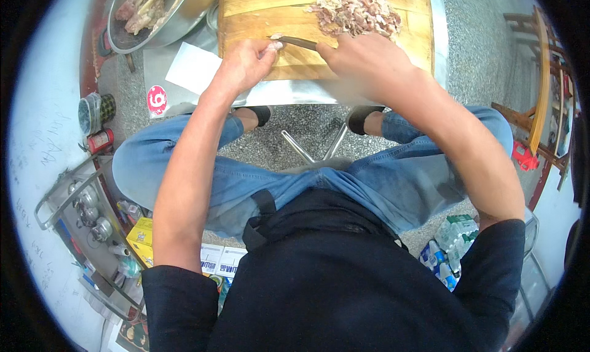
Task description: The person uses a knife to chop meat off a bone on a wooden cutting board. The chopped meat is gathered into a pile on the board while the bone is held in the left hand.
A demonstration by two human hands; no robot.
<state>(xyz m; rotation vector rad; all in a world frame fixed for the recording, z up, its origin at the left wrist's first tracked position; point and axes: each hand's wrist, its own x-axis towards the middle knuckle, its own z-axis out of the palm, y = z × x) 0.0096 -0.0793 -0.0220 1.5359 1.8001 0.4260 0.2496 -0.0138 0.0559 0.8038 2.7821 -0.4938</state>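
A thick wooden cutting board [267, 18] lies on a metal table. My left hand [246, 64] pinches a small piece of meat [275, 46] over the board's near left part. My right hand [364, 57] grips a knife [299, 42], its dark blade pointing left, the tip close to the pinched piece. A small sliver of meat lies by the blade's tip. Beyond my right hand is a heap of thinly sliced meat [357, 11]. At the upper left, a large metal bowl [184, 18] holds bony pieces of meat [147, 11].
A white sheet [193, 67] lies on the metal table [286, 93] left of the board, near a round red sticker [156, 99]. A metal rack [92, 190] with pots stands at the left. Wooden stools [541, 89] are at the right. Bottle packs [456, 234] sit on the floor.
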